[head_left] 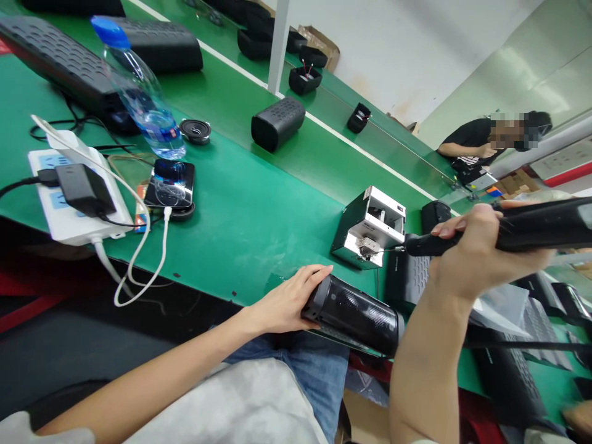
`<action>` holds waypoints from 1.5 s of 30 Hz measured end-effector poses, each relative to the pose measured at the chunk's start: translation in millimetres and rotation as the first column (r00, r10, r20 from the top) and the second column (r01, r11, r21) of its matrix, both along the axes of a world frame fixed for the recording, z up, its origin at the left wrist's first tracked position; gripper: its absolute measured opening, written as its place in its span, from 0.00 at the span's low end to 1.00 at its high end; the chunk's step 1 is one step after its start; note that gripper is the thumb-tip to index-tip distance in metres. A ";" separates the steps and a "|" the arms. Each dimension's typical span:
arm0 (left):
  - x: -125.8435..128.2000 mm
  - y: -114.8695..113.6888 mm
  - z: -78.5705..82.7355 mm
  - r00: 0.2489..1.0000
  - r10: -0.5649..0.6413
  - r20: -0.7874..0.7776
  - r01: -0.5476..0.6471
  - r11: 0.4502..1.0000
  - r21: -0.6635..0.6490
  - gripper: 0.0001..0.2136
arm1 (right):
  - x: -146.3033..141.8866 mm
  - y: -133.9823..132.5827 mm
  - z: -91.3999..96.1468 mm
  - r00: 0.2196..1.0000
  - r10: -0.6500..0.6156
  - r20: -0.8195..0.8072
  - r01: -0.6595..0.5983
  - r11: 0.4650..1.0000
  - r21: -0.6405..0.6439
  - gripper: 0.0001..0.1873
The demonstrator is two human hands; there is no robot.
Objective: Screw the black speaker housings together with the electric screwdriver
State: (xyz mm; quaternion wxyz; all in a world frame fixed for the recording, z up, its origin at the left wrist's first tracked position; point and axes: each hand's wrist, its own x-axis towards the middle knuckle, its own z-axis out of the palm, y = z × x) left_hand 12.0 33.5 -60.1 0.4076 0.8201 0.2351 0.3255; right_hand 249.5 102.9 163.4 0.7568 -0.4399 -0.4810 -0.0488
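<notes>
My left hand (pixel 296 299) is closed round the end of a black speaker (pixel 354 311), which lies on its side at the near edge of the green table. In my right hand (pixel 476 246) is a black electric screwdriver (pixel 541 225), held roughly level and pointing left. Its thin tip reaches the front of a silver and black screw feeder (pixel 370 228); whether a screw sits on the bit is too small to tell. The feeder stands just beyond the speaker.
A water bottle (pixel 143 105), a phone (pixel 171 183) and a white power strip (pixel 74 191) with cables occupy the left. One speaker housing (pixel 278 123) rests on the green belt. More housings (pixel 409 277) crowd the right, beneath my right arm. A co-worker (pixel 481 142) sits at the far right.
</notes>
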 end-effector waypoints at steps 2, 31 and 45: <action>0.6 0.3 -0.9 1.000 0.004 0.001 -0.004 1.000 -0.003 0.77 | -0.8 0.1 -2.3 1.000 0.012 -0.024 -0.014 0.999 -0.046 0.13; 0.0 -0.8 -1.0 1.000 0.004 0.002 -0.004 1.000 -0.019 0.74 | 5.0 -3.5 -3.4 0.995 0.050 -0.082 -0.057 0.995 -0.081 0.14; -0.4 0.3 2.7 1.000 0.010 0.010 -0.010 1.000 -0.017 0.71 | 9.6 -9.5 6.7 0.994 0.035 -0.101 -0.032 0.999 0.028 0.12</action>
